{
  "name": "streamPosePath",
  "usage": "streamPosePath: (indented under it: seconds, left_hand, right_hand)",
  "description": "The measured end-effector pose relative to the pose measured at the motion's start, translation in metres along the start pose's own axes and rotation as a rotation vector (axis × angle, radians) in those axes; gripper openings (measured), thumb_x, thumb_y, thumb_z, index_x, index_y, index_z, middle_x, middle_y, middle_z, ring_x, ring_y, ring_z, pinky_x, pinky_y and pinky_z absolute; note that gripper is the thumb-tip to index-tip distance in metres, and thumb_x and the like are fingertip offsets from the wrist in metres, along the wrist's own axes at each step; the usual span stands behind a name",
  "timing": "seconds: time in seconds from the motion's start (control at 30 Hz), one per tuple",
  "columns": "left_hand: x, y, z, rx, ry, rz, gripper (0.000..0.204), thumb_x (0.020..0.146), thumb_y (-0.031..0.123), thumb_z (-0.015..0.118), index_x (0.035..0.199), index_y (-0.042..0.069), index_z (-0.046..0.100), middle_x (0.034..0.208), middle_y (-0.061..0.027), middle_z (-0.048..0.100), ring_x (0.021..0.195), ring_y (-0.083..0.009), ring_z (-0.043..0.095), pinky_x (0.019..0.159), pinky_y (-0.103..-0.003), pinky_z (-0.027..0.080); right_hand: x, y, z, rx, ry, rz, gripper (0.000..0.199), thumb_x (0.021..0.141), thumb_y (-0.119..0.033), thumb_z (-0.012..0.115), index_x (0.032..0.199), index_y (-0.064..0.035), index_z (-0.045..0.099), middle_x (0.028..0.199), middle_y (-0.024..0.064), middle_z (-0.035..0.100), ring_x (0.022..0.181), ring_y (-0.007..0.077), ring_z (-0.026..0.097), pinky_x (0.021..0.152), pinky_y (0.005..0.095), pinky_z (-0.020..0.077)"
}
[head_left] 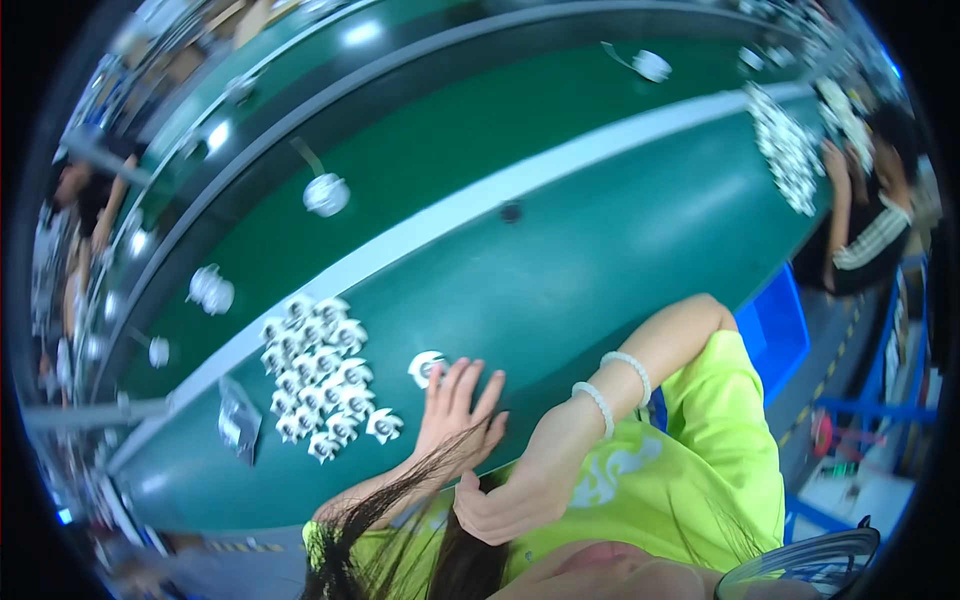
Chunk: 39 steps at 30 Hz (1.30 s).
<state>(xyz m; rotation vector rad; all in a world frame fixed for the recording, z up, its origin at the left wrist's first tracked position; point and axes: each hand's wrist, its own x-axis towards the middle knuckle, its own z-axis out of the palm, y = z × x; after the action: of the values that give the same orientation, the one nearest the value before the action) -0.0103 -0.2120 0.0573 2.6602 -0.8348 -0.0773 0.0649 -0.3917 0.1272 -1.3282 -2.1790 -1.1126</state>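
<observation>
- The left hand (458,415) lies flat with its fingers spread, grasping nothing, on the green work table (600,260); its fingertips are just beside one small white round part (428,367).
- A cluster of similar white round parts (315,375) sits to the left, with a small clear plastic bag (238,420) at the table's near edge.
- Bare green surface stretches rightward.
- The right hand (500,500) hovers off the near edge, fingers loosely curled, seemingly empty; dark hair partly hides it.
</observation>
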Motion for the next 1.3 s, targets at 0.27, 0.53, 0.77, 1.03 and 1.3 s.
streamPosePath:
  seconds: [0.27,0.53,0.77,1.03,1.3]
  left_hand:
    - [0.013,-0.005,0.001,-0.105,-0.01,0.073,0.058,0.086,0.023,0.068,0.14,0.006,0.056,0.141,-0.0212,0.049,0.133,-0.0375,0.045,0.117,-0.056,0.03]
    - [0.026,-0.004,0.003,-0.055,-0.036,0.105,0.053,0.082,0.021,0.07,0.132,0.006,0.061,0.137,-0.0216,0.051,0.126,-0.0426,0.046,0.113,-0.061,0.029]
    - [0.029,0.009,0.006,0.04,-0.03,0.066,0.051,0.078,0.017,0.068,0.127,0.007,0.06,0.135,-0.0197,0.047,0.118,-0.0398,0.044,0.11,-0.063,0.028]
    - [0.027,0.014,0.008,0.083,-0.043,0.072,0.052,0.079,0.017,0.067,0.129,0.007,0.059,0.136,-0.0208,0.045,0.12,-0.041,0.042,0.111,-0.063,0.027]
    - [0.029,0.011,0.01,0.102,-0.034,0.122,0.055,0.08,0.018,0.067,0.132,0.005,0.057,0.137,-0.0222,0.044,0.121,-0.0432,0.041,0.111,-0.065,0.026]
  right_hand:
    - [-0.118,0.046,-0.048,-0.37,-0.162,0.797,0.019,0.078,-0.016,0.067,0.097,-0.015,0.07,0.094,0.0033,0.065,0.082,0.0209,0.059,0.08,0.0388,0.0526]
    - [-0.384,-0.076,-0.311,-1.397,-0.437,1.737,0.033,0.09,-0.03,0.066,0.119,-0.0167,0.071,0.113,0.0057,0.073,0.101,0.0309,0.066,0.091,0.0408,0.049]
    - [-0.502,-0.136,-0.378,-1.407,-0.065,2.359,0.062,0.089,-0.067,0.059,0.141,-0.0346,0.056,0.147,0.0067,0.054,0.131,0.035,0.052,0.099,0.055,0.0446]
    - [-0.467,-0.1,-0.337,-1.297,-0.427,2.437,0.07,0.085,-0.072,0.06,0.145,-0.0356,0.052,0.152,0.0047,0.049,0.136,0.0354,0.047,0.103,0.058,0.042]
    - [-0.464,-0.119,-0.339,-1.17,-0.415,2.352,0.066,0.086,-0.071,0.061,0.138,-0.031,0.06,0.146,0.0034,0.055,0.132,0.0345,0.051,0.103,0.0471,0.0465]
